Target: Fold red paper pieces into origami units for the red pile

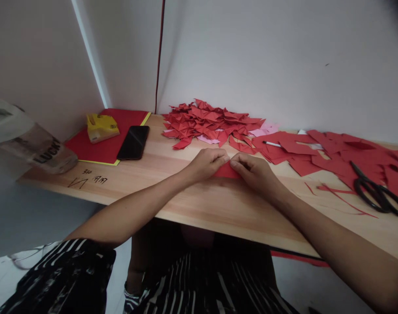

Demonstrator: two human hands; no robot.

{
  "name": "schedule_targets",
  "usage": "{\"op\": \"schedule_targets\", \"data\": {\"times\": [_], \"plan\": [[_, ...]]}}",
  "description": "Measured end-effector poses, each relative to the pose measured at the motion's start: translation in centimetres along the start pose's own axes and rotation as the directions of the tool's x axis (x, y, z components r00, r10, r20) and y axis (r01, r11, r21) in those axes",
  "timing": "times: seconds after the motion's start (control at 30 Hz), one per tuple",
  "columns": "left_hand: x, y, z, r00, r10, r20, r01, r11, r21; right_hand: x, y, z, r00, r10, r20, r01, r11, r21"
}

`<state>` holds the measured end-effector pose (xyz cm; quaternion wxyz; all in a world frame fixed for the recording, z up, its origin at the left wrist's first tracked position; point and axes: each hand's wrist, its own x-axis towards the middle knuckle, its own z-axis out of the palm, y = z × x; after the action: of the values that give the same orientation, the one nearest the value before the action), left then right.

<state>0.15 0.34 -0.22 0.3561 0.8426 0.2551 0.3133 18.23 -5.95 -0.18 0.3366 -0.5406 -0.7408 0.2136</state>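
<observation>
Worktop [199,205] fills my view. Folded red pile [212,122] sits at 12 o'clock, pushed back clear of the hands. Loose red sheets [333,152] and scissors [379,194] are at 3, within reach. At centre, left hand [207,162] and right hand [253,168] meet, fingers pinched shut on the red paper piece [227,171], pressing it flat so it can't slide.

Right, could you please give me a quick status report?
Left hand, right hand: both pinching red paper on table. Folded pile behind, scissors far right. Nothing blocking.
</observation>
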Motion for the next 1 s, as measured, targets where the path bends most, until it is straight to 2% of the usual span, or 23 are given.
{"op": "schedule_targets", "data": {"times": [0.17,0.4,0.67,1.0], "plan": [[-0.2,0.1,-0.2,0.999,-0.019,0.029,0.018,1.0,0.012,0.0,0.2,-0.1,0.996,0.033,-0.082,-0.038,0.997,-0.061],[-0.3,0.7,0.4,0.997,-0.018,0.076,0.016,1.0,0.023,0.0,-0.3,0.2,0.997,-0.005,-0.08,0.0,0.998,-0.07],[-0.5,1.1,-0.2,0.977,-0.11,0.18,0.124,0.99,-0.072,-0.1,-0.2,-0.8,0.975,0.037,-0.217,-0.063,0.991,-0.114],[-0.4,0.7,-0.3,0.986,-0.141,0.087,0.14,0.99,0.022,0.0,-0.1,-1.0,0.968,0.097,-0.23,-0.112,0.992,-0.053]]}}
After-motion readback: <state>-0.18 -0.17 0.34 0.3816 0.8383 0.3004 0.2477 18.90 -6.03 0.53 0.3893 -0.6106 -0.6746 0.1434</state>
